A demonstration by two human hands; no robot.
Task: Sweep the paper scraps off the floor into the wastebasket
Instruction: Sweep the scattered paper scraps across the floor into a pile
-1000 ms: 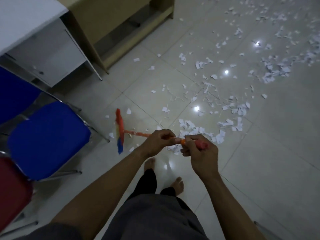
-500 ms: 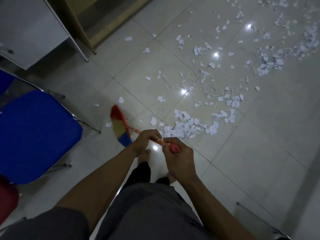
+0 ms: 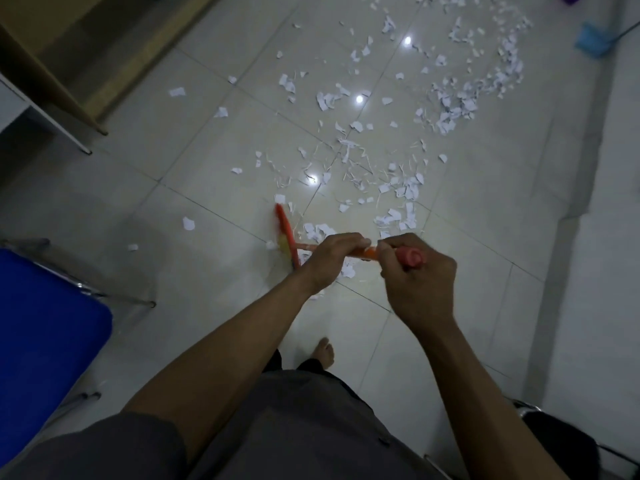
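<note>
We grip the broom (image 3: 349, 252) with both hands. Our left hand (image 3: 329, 261) wraps the orange handle lower down, fingers (image 3: 349, 239) clenched over the shaft. Our right hand (image 3: 417, 282) is closed around the pink upper end of the handle, just beside the left hand, with a short stretch of orange shaft visible between the two. The handle runs roughly level across the view, from the right hand toward the left.

The broom head (image 3: 286, 237) is red along its top edge with yellowish bristles below. It stands on the tiled floor (image 3: 180, 209), just left of our left hand, at the near edge of the scattered paper.

The paper scraps (image 3: 398, 188) are white, torn pieces spread over the tiles ahead of us. A loose cluster lies directly beyond the broom head and under our hands. A denser band extends toward the upper right. A few single pieces lie apart to the left of the broom head.

A blue chair seat (image 3: 45, 337) is at the lower left, on metal legs. A wooden cabinet base (image 3: 69, 74) occupies the upper left corner. A light blue dustpan-like item (image 3: 592, 43) lies at the upper right edge; we cannot tell exactly what it is. One bare foot (image 3: 323, 353) is visible below our forearms.
</note>
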